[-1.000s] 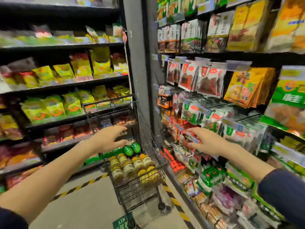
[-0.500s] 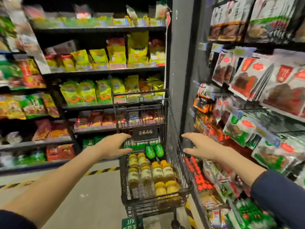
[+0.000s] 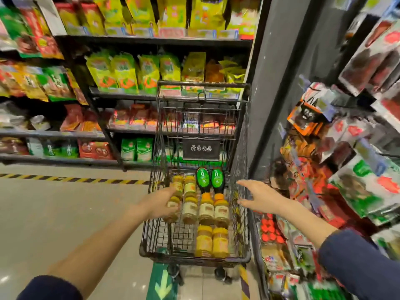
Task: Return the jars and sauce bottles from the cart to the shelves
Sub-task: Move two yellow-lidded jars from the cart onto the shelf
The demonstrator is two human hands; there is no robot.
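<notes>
A black wire cart point(image 3: 194, 259) stands in front of me in the aisle. Several yellow-lidded jars point(image 3: 205, 211) lie in rows on its floor. Two dark sauce bottles point(image 3: 210, 178) with green labels lie at its far end. My left hand point(image 3: 159, 202) reaches over the cart's left wall, its fingers curled round the leftmost jar point(image 3: 173, 205), which still lies in line with the others. My right hand point(image 3: 257, 198) hovers over the cart's right rim with fingers spread and holds nothing. The picture is motion-blurred.
Shelves of bagged goods point(image 3: 173, 42) rise behind the cart and to the left. Hanging packets point(image 3: 357, 191) crowd the right side close to my right arm. A grey pillar point(image 3: 270, 105) stands by the cart's right wall. Open floor with hazard tape point(image 3: 75, 179) lies to the left.
My view has swung left and down onto the cart. My left hand has gone from the cart's rim down to a jar. My right hand has moved to the right rim.
</notes>
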